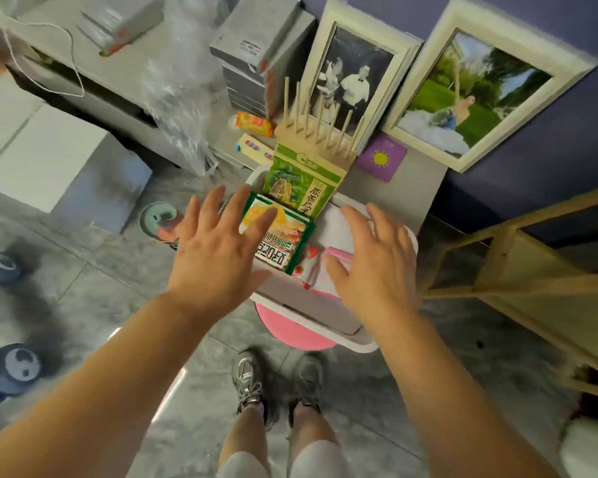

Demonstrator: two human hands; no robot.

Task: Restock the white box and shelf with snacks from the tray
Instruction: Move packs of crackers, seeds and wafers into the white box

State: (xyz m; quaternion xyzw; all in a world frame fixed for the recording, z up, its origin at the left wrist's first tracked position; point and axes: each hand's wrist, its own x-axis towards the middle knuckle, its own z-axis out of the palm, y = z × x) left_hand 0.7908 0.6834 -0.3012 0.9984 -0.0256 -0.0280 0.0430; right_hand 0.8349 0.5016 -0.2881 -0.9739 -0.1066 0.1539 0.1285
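White plastic is forming the box [311, 313], which is sitting on a pink stool [296, 334] before the shelf [418, 177]. Two green snack packets [302, 182] are standing inside, with one pink packet [325, 274] lying beside them. Left hand [215, 251] and right hand [373, 258] are both hovering over it, fingers spread, gripping nothing. Two framed pictures [358, 74] are leaning behind.

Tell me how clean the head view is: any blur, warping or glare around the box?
Head view: strong wide-angle warping bends the picture frames and floor edges; white box and green snack packs read fairly sharp; both hands slightly soft; left-side clutter smeared; no harsh glare.
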